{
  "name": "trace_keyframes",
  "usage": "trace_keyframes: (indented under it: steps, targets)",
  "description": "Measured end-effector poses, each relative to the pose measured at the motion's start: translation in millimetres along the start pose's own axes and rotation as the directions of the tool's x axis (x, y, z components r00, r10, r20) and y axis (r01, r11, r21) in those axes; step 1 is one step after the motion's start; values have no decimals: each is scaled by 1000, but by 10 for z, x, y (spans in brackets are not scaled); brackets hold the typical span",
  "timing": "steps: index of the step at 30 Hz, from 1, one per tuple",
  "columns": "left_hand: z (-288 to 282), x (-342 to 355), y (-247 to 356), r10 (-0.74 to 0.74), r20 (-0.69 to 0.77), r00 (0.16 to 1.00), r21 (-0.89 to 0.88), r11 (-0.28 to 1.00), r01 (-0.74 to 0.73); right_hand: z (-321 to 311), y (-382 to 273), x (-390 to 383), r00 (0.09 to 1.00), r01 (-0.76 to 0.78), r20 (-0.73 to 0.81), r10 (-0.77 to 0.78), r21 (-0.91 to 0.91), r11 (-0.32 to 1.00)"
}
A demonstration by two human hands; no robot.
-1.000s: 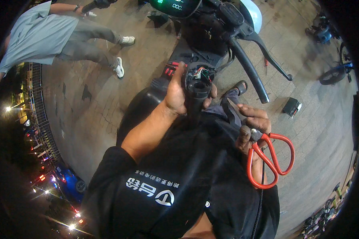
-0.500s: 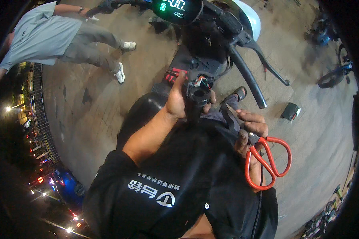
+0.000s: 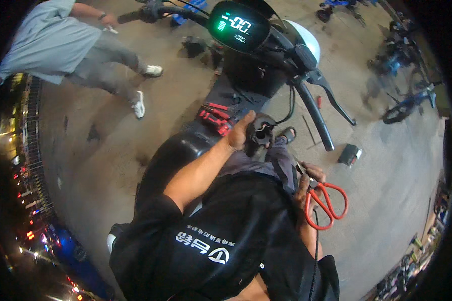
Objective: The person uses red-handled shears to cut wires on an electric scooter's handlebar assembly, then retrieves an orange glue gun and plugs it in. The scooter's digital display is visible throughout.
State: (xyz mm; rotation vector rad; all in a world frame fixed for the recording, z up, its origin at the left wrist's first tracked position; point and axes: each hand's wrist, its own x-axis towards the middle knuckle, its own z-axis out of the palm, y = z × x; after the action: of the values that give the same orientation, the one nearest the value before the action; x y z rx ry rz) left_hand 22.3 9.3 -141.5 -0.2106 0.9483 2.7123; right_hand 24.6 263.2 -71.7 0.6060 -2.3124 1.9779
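Four o'clock from the view's centre, the right hand [image 3: 310, 181] grips red-handled scissors [image 3: 328, 205] near their pivot, handle loops pointing outward. Close to centre, toward one o'clock, the left hand [image 3: 242, 132] is clamped on a black hollow part [image 3: 261, 132]; its lower fingers are hidden. A black seat [image 3: 186, 144] lies at nine, red tools [image 3: 217, 120] just short of twelve, and a lit display [image 3: 238, 27] at twelve. On the ground sit a dark box [image 3: 350, 155] at three and, standing at ten, a person [image 3: 55, 42] in a pale shirt.
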Motion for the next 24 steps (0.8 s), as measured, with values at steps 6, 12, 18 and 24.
trace_keyframes:
  steps: [6, 12, 18, 24]
  targets:
    - [-508, 177, -101, 15, 101, 995, -95, 996, -5, -13, 598, -412, 791, -579, -51, 610, 261, 772]
    - [-757, 259, -322, 85, 27, 996, -46, 995, -83, -142, 1779, -883, 507, -823, -6, 862, 294, 486]
    - [-1024, 332, -440, 169, 45, 985, -15, 986, -169, 144, 2852, -978, 473, -867, 77, 878, -137, 479]
    - [-1313, 655, -571, 359, 110, 927, -4, 933, -361, 825, 4287, -671, 642, -189, 384, 663, -759, 623]
